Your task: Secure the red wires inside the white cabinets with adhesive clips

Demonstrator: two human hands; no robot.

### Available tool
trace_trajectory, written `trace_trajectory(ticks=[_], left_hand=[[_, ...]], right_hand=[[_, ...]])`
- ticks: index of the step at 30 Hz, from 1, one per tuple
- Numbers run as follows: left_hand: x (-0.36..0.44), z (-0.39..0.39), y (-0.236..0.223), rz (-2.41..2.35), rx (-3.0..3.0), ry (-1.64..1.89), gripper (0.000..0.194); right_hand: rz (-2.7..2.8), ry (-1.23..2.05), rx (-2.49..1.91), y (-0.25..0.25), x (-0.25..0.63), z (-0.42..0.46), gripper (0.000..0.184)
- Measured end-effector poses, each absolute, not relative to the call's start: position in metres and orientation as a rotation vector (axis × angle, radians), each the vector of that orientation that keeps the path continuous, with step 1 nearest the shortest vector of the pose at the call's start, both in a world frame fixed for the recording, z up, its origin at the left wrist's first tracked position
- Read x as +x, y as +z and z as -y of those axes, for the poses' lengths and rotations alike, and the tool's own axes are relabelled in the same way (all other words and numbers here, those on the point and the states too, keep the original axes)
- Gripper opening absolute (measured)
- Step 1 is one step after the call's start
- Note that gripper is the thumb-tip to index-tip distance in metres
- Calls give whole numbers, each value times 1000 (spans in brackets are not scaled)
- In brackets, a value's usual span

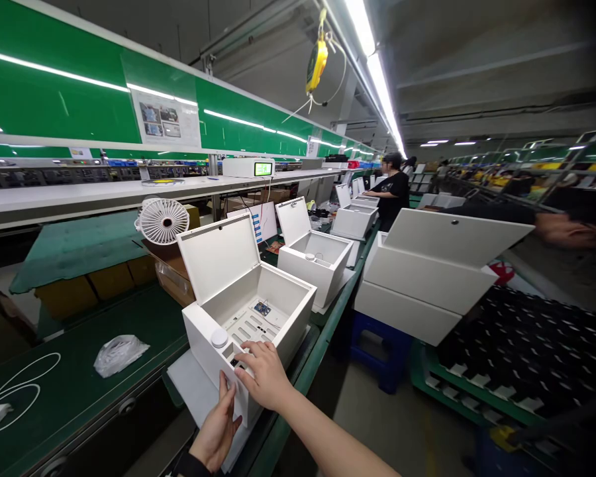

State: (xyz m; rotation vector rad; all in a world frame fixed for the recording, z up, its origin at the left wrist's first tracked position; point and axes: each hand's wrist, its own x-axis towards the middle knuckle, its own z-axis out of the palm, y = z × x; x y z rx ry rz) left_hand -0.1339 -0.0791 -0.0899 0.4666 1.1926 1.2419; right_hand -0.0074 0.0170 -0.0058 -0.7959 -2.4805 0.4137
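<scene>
A white box (278,324) with its lid (218,255) raised stands open on a white sheet (193,387) at the edge of the green conveyor. Inside lie a slotted white panel (248,328) and a small circuit board (261,308). A round white knob (219,338) sits on the near corner of the rim. My left hand (217,421) is pressed against the box's near outer wall. My right hand (263,374) lies over the near rim, its fingers touching the slotted panel area, and the two hands hold the box between them.
More open white boxes (312,252) line the conveyor ahead. A desk fan (163,222), plastic bag (119,354) and white cable (22,391) lie left. A co-worker's arm (571,228) reaches over a large white box (427,271) at right, above a black slotted tray (516,344).
</scene>
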Motion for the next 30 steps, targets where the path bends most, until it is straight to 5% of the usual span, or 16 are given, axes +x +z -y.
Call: trace_trajectory(ticks=[16,22,30], left_hand=[[-148,129,-72,-1112,462,1314,79],[-164,230,-90,-1364,220,1507,64],[-140,367,-174,-2212,-418,1431,47]], right_hand=[[2439,351,-824,-26,-14,-19,30],[2340,289,-318,-33,-27,18,41],[2609,627,69,-157,-68,46,42]])
